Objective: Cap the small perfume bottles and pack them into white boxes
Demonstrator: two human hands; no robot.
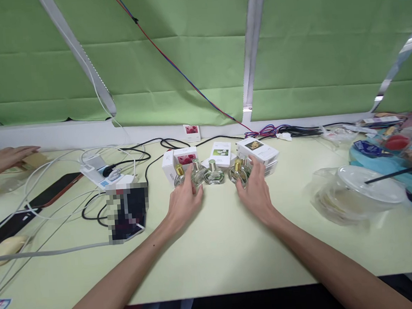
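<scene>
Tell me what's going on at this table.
A person has the left hand and right hand on small glass bottles at either end of a group on the table; how firmly they grip is unclear. The middle bottle, silver-capped, stands between the hands, apparently untouched. White boxes sit just behind. Another person's hand shows at far left.

Five bottles [213,175] (two gold-capped), one black straw [393,175]

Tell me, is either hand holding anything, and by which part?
The left hand and right hand each seem to touch the sides of glass bottles; whether either hand actually holds one cannot be told.
</scene>
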